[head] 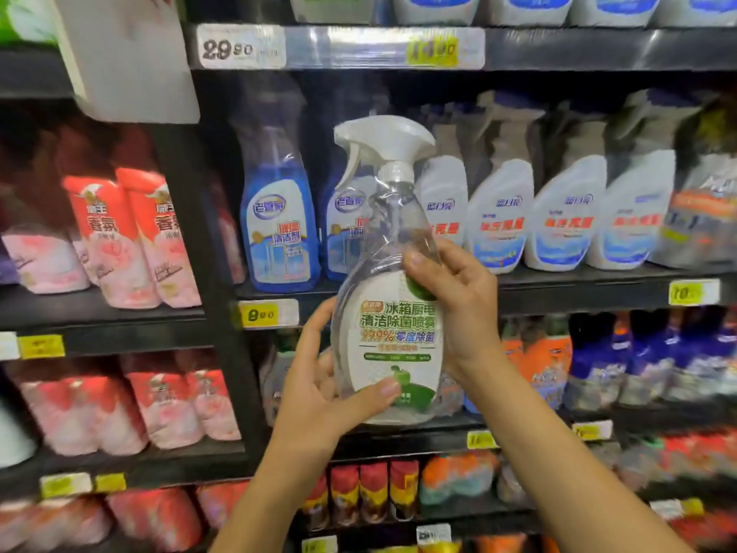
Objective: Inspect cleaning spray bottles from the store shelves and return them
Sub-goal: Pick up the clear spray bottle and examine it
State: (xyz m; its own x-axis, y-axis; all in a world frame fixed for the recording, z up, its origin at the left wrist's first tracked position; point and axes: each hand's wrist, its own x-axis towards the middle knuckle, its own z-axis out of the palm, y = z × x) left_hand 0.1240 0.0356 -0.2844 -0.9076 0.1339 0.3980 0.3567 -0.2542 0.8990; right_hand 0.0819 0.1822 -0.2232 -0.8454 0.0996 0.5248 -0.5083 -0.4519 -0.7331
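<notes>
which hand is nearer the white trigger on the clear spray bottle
Right. The right hand grips the clear spray bottle just below its neck, under the white trigger; the left hand holds the bottle's base, farther down.

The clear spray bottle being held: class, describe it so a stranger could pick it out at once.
Find the dark shop shelving. In front of it, the left hand and right hand hold a clear plastic spray bottle with a white trigger. Unlike the blue bottles and white bottles shelved behind, it is see-through, with a green-and-white label.

The spray bottle [389, 281] stands upright before the shelf [558, 287], left hand [323, 393] below, right hand [454, 297] beside
</notes>
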